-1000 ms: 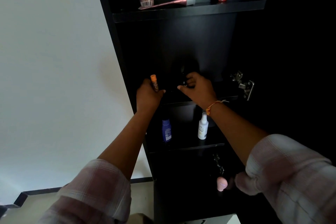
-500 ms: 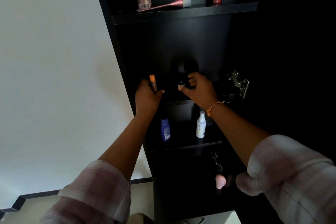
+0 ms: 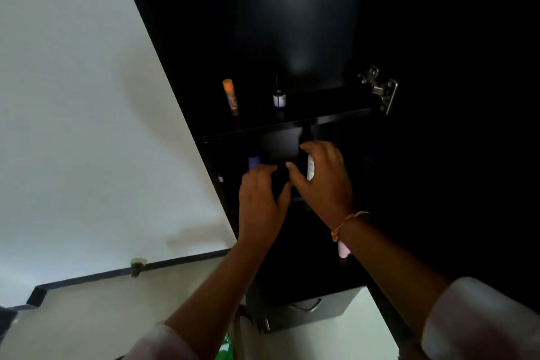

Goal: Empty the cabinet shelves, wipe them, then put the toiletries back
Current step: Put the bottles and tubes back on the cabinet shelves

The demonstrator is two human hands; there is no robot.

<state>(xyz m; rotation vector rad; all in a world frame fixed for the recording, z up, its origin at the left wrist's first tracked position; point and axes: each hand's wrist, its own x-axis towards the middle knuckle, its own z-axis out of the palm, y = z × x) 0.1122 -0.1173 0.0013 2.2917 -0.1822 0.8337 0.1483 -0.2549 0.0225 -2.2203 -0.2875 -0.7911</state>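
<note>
Inside the dark cabinet, an orange-capped stick (image 3: 230,95) and a small dark bottle with a blue-white label (image 3: 279,98) stand free on one shelf (image 3: 336,119). On the shelf below, my right hand (image 3: 324,181) curls round a white spray bottle (image 3: 310,166), thumb on its left side. My left hand (image 3: 260,199) reaches with fairly straight fingers in front of a blue bottle (image 3: 253,161); only the bottle's top shows. Contact there is unclear. A pink item (image 3: 343,250) sits lower down, partly behind my right wrist.
A metal door hinge (image 3: 382,90) juts out at the cabinet's right side. A drawer with a metal handle (image 3: 306,305) is at the cabinet's base. White wall lies to the left, pale floor below, and something green (image 3: 225,348) shows at the bottom edge.
Both hands let go of the orange stick and the small dark bottle, which stay on their shelf, and dropped to the shelf below. The view tilted down, hiding the top shelf.
</note>
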